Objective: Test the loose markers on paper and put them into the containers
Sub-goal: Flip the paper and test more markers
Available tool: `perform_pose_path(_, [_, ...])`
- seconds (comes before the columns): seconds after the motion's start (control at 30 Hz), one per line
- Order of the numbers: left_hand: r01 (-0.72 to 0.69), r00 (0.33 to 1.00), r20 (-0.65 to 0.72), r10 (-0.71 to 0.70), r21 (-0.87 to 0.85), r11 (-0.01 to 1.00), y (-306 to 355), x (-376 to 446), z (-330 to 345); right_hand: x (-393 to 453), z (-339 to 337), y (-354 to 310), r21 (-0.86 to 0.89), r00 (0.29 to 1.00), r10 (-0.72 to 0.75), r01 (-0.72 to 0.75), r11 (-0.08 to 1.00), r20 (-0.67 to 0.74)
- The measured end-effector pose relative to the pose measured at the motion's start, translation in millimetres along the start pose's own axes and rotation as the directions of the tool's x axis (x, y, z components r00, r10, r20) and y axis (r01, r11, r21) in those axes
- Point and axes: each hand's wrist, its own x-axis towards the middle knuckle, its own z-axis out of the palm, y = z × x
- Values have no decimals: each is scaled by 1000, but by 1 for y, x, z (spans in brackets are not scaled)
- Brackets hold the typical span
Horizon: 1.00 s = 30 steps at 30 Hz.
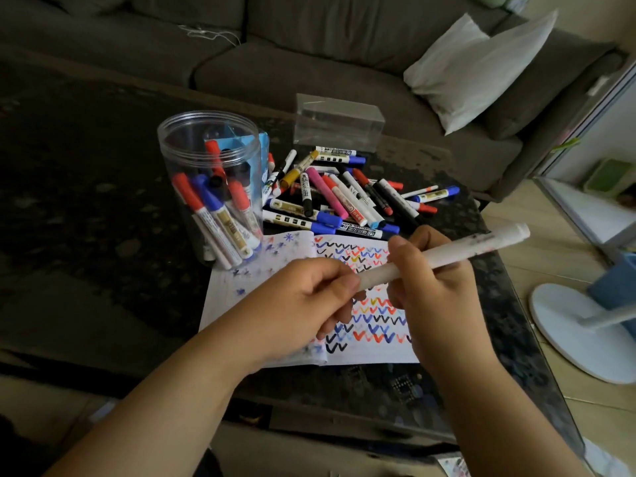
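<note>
Head camera looks down at my two hands above the open notebook (pixel 375 349), which lies on the dark table (pixel 103 270). My right hand (pixel 437 287) grasps a long white marker (pixel 447 258) around its middle, and my left hand (pixel 303 297) pinches its near end with curled fingers; I judge I am pulling off the cap or pushing it on, but I cannot tell which, because the tip is hidden. The marker is held in the air over the page, tilted up to the right. The page already carries many rows of small check marks in black, blue, red, pink and yellow, so a good number of markers have been tested. The round clear jar (pixel 210 187), standing at the left and just beside the notebook, holds several red, blue and black markers, so part of the sorting is done. Still, a big pile of loose markers (pixel 344 191) remains behind the notebook, and the clear rectangular box (pixel 339 120) behind the pile looks empty. In my judgement the task is perhaps near the middle: this white marker and the whole pile are left to test and to put away.
</note>
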Motion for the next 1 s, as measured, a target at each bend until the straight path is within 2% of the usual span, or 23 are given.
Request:
perform_pose_path(0.13, [-89, 995, -42, 87, -33, 996, 1, -4, 5, -4, 8, 1, 142, 999, -35, 36, 989, -8])
perform_pose_path(0.23, [-84, 995, -49, 83, -7, 996, -3, -5, 6, -7, 8, 4, 169, 1000, 5, -3, 986, -12])
perform_pose_path(0.43, [-96, 989, -97, 113, 167, 981, -2, 1, -2, -5, -9, -5, -14, 994, 90, -89, 996, 62])
perform_pose_path(0.5, [-101, 979, -144, 142, 260, 960, -1, 1, -9, -7, -19, -15, -27, 994, 106, -106, 994, 18])
perform_pose_path(0.57, [-108, 966, -195, 170, 294, 950, 1, 1, -15, -11, -26, -26, -113, 996, 92, -92, 989, 2])
perform_pose_path(0.67, [-51, 940, -290, 178, 397, 916, 13, -5, -24, -15, -22, -43, -298, 998, 22, -4, 955, 58])
perform_pose_path(0.73, [3, 889, -383, 249, 550, 835, 20, -22, -39, -18, -7, -56, -354, 993, -31, 70, 933, 113])
perform_pose_path(0.8, [70, 820, -478, 315, 630, 774, 24, -55, -63, -22, 18, -67, -381, 972, -54, 141, 914, 230])
perform_pose_path(0.9, [227, 723, -610, 325, 653, 723, 19, -129, -96, -39, 69, -72, -370, 909, -30, 200, 907, 417])
perform_pose_path(1.0, [407, 607, -734, 305, 617, 674, -5, -216, -119, -70, 131, -63, -301, 802, -26, 254, 919, 597])
